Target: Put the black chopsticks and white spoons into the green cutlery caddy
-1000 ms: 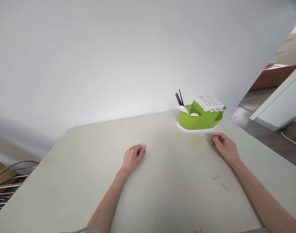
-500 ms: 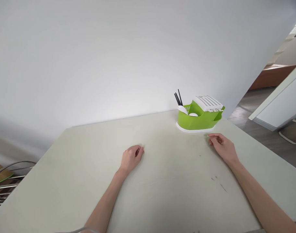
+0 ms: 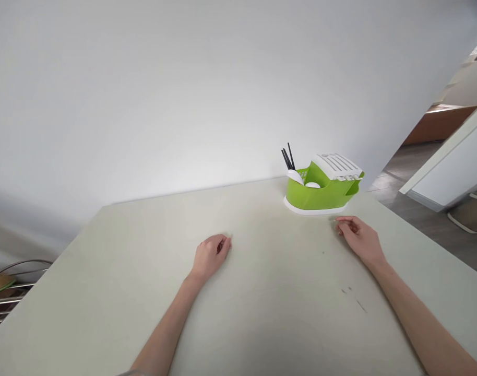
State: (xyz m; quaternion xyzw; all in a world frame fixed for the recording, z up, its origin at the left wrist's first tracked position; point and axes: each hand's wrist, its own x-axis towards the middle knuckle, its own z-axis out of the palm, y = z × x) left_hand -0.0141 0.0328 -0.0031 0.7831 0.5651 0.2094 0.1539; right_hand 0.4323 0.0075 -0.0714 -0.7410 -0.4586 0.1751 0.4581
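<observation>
My left hand [image 3: 212, 253] rests on its side on the pale table [image 3: 254, 308], its fingers curled into a loose fist with nothing visible in it. Over on the right, my right hand [image 3: 358, 239] also lies on the tabletop. Its index finger reaches out, apart from the thumb, and it holds nothing that I can see. Just beyond the right fingertips stands a green and white cutlery holder [image 3: 317, 198], not touched by either hand. Black chopsticks [image 3: 288, 158] and a white spoon [image 3: 295, 176] stick out of its left end. Another rounded white piece [image 3: 312, 185] shows inside.
A plain wall [image 3: 183, 104] runs along the table's back edge. At the lower left, beside the table, is a metal wire rack [image 3: 11, 300] with a board-like thing in it. To the right, past the table's edge, a doorway shows a dark floor [image 3: 403, 162].
The view has shifted very slightly. Both hands and the cutlery holder stay where they were.
</observation>
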